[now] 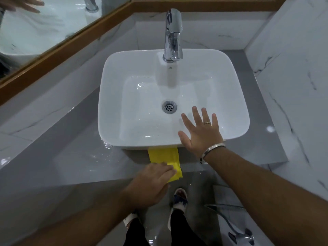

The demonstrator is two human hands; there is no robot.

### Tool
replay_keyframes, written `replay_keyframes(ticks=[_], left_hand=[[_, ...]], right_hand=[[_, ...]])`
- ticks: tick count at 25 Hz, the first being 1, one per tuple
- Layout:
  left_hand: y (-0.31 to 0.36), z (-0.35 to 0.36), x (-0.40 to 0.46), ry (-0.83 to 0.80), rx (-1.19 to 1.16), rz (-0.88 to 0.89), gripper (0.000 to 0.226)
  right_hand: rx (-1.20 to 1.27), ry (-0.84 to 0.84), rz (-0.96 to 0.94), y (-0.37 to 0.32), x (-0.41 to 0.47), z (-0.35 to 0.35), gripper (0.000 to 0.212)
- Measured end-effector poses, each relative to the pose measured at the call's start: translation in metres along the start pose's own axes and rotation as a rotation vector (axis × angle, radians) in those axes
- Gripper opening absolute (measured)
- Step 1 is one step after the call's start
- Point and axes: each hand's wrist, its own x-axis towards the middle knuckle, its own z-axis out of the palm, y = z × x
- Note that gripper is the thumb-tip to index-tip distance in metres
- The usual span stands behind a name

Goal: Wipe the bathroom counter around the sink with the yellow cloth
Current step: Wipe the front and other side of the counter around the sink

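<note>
Cloth (pixel 165 158), yellow and folded, is seen lying flat on the grey counter (pixel 74 162), on the front strip just before the sink (pixel 124 121), its far edge tucked under the basin's overhanging front rim and its near corner reaching the counter's edge. It is pressed down at its near left corner by the left hand (pixel 150 181), which is laid palm down with the fingers flat on the fabric rather than closed around it. A foot in a patterned sandal (pixel 179 197) is glimpsed on the tiled floor below, between the two forearms. The right hand (pixel 200 134) is held open with fingers spread, grasping nothing, over the sink's front right rim; whether it touches the porcelain cannot be told. A ring is worn on one finger and a metal bangle (pixel 213 150) on the wrist. Water droplets are visible on the counter beside the sink's front left corner. Farther back, the white rectangular basin is shown wet and glossy, with a metal drain (pixel 169 107) at its centre. A chrome tap (pixel 173 36) is mounted on the sink's rear rim. Marble-patterned tiles line the walls behind and to the right, and a wood-framed mirror (pixel 44 29) is set along the left wall, a hand being reflected in its upper corner.
</note>
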Motion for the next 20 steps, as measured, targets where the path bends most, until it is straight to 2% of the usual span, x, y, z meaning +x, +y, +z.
replay_keyframes(ticks=[2,4,8,11,15,17,20], left_hand=[[-0.006,0.032,0.028,-0.175,0.006,-0.069,0.049],[-0.025,0.054,0.052,-0.267,0.068,-0.091,0.054],[-0.040,0.080,0.051,-0.264,0.143,-0.053,0.062],[-0.053,0.072,0.032,-0.252,0.150,-0.024,0.064],[-0.131,0.008,-0.085,-0.197,0.221,-0.112,0.065],[-0.165,-0.031,-0.145,-0.215,0.245,-0.221,0.066],[-0.167,-0.030,-0.147,-0.226,0.279,-0.334,0.066]], right_hand=[[0.006,-0.008,0.009,0.002,0.000,-0.001,0.070],[0.002,-0.018,0.016,0.002,0.001,-0.001,0.071],[-0.002,-0.063,0.013,0.004,0.003,0.000,0.071],[0.011,-0.085,0.005,0.005,0.002,0.001,0.069],[0.001,-0.098,-0.017,0.008,0.005,-0.002,0.067],[-0.015,-0.103,-0.026,0.003,0.005,-0.002,0.066],[-0.040,-0.092,-0.017,0.007,0.004,-0.005,0.066]])
